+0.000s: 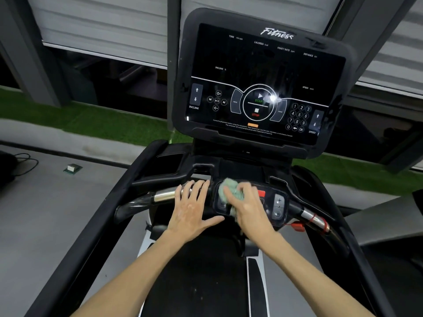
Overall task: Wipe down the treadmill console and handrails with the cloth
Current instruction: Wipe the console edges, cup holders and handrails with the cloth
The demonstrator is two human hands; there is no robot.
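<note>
A black treadmill console (258, 72) with a dark touch panel stands upright ahead of me. Below it runs a curved front handrail (163, 195) with metal grip sections and a small glossy control pad (278, 205) at its centre. My right hand (248, 207) grips a bunched pale green cloth (230, 189) and presses it onto the left part of that control pad. My left hand (193, 208) lies flat on the handrail just left of the pad, fingers straight and spread, thumb pointing right.
A red safety clip (298, 226) and cord hang from the right metal grip (314, 219). The black running belt (199, 282) lies below my arms. Grey floor spreads to the left, with a small box (72, 168) and a black cable (25, 161). Green turf (91, 121) runs behind.
</note>
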